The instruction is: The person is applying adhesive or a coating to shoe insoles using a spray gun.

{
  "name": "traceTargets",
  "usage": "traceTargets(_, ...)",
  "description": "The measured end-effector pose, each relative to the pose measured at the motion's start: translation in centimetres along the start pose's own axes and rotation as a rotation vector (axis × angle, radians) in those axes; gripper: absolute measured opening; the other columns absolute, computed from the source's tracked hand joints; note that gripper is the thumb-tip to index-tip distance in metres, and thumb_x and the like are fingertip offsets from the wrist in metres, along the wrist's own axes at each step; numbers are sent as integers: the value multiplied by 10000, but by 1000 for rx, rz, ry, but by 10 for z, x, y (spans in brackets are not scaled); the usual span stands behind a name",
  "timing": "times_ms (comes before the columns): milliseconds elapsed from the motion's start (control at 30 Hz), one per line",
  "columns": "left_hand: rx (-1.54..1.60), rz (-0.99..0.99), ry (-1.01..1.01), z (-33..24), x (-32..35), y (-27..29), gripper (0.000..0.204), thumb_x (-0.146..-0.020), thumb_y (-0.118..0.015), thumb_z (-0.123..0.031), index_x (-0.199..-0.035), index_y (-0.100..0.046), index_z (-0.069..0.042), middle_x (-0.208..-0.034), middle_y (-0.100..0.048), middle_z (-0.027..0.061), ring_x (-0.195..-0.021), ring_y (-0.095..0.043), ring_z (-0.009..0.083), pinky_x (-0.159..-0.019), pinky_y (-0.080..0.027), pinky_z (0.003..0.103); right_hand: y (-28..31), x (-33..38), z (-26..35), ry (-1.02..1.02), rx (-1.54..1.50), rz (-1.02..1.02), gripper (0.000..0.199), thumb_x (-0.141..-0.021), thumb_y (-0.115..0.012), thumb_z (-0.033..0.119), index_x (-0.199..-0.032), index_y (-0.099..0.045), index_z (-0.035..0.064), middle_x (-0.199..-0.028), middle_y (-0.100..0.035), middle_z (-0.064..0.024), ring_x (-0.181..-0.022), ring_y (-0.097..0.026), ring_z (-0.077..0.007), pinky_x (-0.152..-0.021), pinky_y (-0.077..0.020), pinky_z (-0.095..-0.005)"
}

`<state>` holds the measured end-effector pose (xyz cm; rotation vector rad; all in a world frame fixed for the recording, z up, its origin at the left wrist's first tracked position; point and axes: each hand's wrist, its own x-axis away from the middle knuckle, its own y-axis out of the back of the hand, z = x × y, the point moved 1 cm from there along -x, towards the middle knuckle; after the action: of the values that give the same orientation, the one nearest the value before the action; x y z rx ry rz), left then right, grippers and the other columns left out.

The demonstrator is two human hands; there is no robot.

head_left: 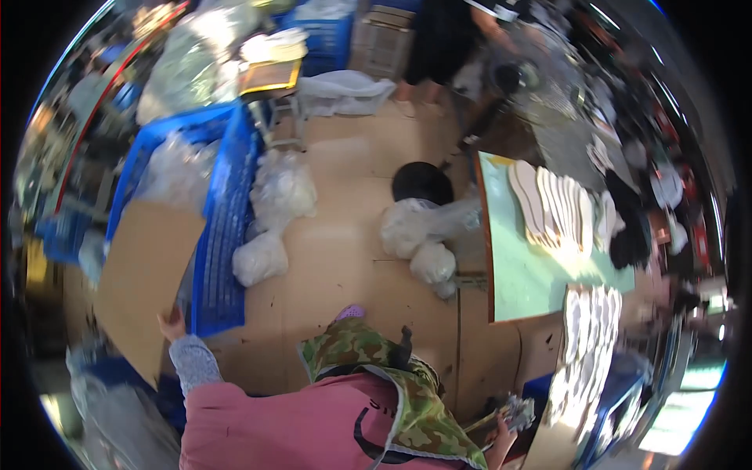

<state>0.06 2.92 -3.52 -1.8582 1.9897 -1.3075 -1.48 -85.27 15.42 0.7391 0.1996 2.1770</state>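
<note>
While the left hand (171,323) rests spread-fingered on a cardboard sheet (141,282) (steadying it, likely) beside the blue crate (227,227), the right hand (505,435) clasps a small grey bundle (518,411).

Blue crate (223,235), pink top (290,427), camouflage apron (368,352), green table (525,274).

Open floor (345,258) ahead, hemmed by blue crates (223,235) and white bags (423,235).
</note>
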Motion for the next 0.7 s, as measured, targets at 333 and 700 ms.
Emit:
traceTargets(333,-604,-12,-399,35,-44,-44,352,-876,-568,-253,-1101,-609,14,-1071,-635,151,-1015,-609,301,-816,-546,420,-19,92,-41,-68,16,-170,128,-818,-661,98,-931,-642,42,-628,-527,8,-405,-412,-79,-357,-331,-242)
traceTargets(700,168,-101,-263,-10,-58,-40,372,-907,-518,-168,-1166,-541,99,-1142,-604,214,-1091,-573,313,-925,-504,414,-39,86,-14,-73,103,-170,113,-824,-622,122,-884,-623,26,-570,-482,8,-406,-406,-97,-370,-336,-257)
